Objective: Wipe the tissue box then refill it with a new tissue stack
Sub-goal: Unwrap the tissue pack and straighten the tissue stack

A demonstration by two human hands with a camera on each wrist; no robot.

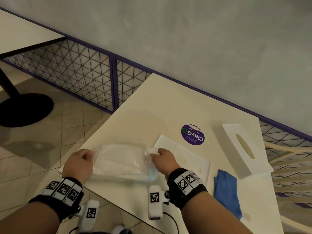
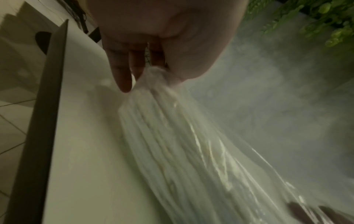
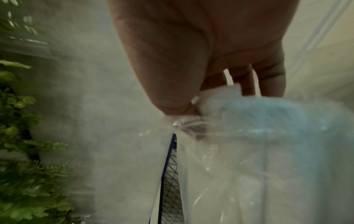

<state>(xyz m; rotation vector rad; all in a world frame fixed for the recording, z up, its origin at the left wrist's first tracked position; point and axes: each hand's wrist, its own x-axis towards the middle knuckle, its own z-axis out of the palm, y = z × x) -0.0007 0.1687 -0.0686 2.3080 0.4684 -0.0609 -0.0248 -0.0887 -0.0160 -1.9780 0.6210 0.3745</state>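
Observation:
A plastic-wrapped pack of white tissues (image 1: pixel 121 162) lies on the cream table (image 1: pixel 152 102) near its front left corner. My left hand (image 1: pixel 81 162) pinches the wrapper's left end; in the left wrist view my left hand's fingers (image 2: pixel 122 78) bunch the clear plastic (image 2: pixel 153 75). My right hand (image 1: pixel 162 157) pinches the wrapper's right end, and in the right wrist view the pack (image 3: pixel 268 151) stretches away from that hand. The white tissue box cover (image 1: pixel 244 147) with its oval slot lies at the right. Its flat white base plate (image 1: pixel 185 159) lies behind my right hand.
A folded blue cloth (image 1: pixel 227 190) lies by the table's front edge, right of my right wrist. A round purple sticker (image 1: pixel 192 134) marks the tabletop. A purple mesh fence (image 1: pixel 81 70) and grey wall run behind. A cream chair (image 1: pixel 290 166) stands at the right.

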